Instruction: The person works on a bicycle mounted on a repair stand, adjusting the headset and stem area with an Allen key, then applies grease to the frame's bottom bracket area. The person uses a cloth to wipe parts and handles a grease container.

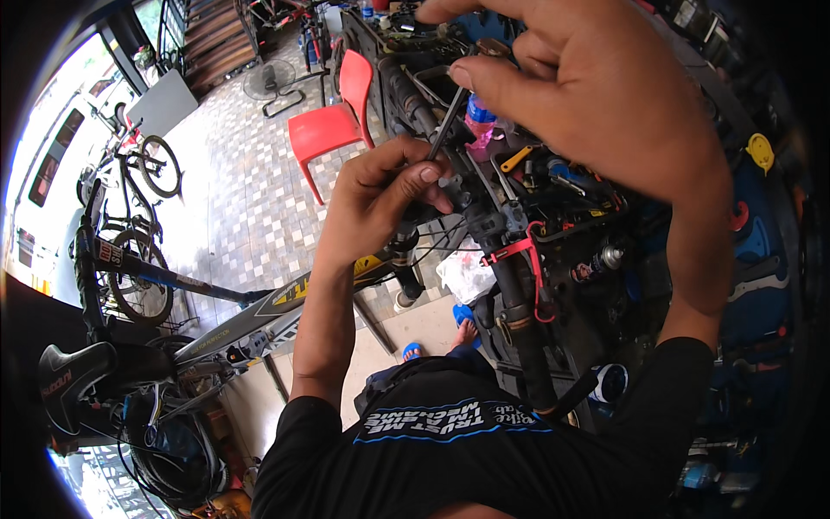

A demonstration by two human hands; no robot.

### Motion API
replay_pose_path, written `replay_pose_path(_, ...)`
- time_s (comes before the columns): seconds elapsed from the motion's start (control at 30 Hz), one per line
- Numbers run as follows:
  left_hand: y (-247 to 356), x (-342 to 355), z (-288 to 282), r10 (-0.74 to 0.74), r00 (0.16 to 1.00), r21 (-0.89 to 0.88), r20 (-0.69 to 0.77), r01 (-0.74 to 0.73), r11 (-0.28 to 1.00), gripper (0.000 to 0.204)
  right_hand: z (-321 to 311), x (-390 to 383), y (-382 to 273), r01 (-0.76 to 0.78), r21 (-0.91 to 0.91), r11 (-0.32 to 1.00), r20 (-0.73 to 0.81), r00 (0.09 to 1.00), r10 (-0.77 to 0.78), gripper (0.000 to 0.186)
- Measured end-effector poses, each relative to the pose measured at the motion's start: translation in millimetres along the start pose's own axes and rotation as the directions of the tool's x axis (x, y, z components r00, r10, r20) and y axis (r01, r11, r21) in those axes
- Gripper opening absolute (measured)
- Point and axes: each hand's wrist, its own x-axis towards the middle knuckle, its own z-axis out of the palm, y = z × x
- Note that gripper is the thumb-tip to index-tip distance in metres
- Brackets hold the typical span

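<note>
My left hand [389, 186] pinches a thin dark metal rod like a hex key [446, 125] between thumb and forefinger. Its low end meets the black clamp area [467, 195] around the middle of a bicycle's handlebar [510, 290]; the exact contact is hidden by my fingers. Above and to the right, my right hand [596, 86] has its thumb and forefinger spread apart, the other fingers curled. The thumb tip is close to the rod's upper end; I cannot tell if they touch. A grey and yellow bicycle frame [294, 294] runs off leftward under my left forearm.
A red strap-like piece [536, 268] hangs at the handlebar. Tools, a spray can [609, 258] and a bottle of pink liquid [480, 121] crowd the bench at right. A red chair [328, 125], a fan [270, 80] and another bicycle [138, 208] stand on the tiled floor; a saddle [78, 381] sits lower left.
</note>
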Motion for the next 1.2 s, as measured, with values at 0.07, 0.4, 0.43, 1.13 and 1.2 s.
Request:
replay_pose_path(0.07,-3,6,4,0.001,1.0,-0.12,-0.03,-0.004,0.993,0.017,8,9,47,0.21,0.362,0.908,-0.031,0.976,-0.213,0.026)
replay_pose_path(0.4,-7,7,2,0.017,1.0,-0.184,-0.008,-0.018,0.983,0.02,66,67,142,0.48,0.773,0.416,-0.075,0.719,-0.691,0.058)
replay_pose_path(0.43,-7,7,0,0.011,1.0,-0.192,-0.002,-0.011,0.981,0.02,67,70,139,0.488,0.764,0.422,-0.092,0.73,-0.677,0.056)
replay_pose_path(1.13,-8,7,-5,0.036,0.998,-0.139,0.044,-0.029,0.99,0.024,42,92,121,0.678,0.031,0.734,-0.084,0.734,-0.674,0.058)
replay_pose_path(1.2,-7,8,-7,0.029,0.998,-0.172,0.054,-0.02,0.985,0.024,43,99,128,0.704,0.026,0.71,-0.096,0.708,-0.699,0.058)
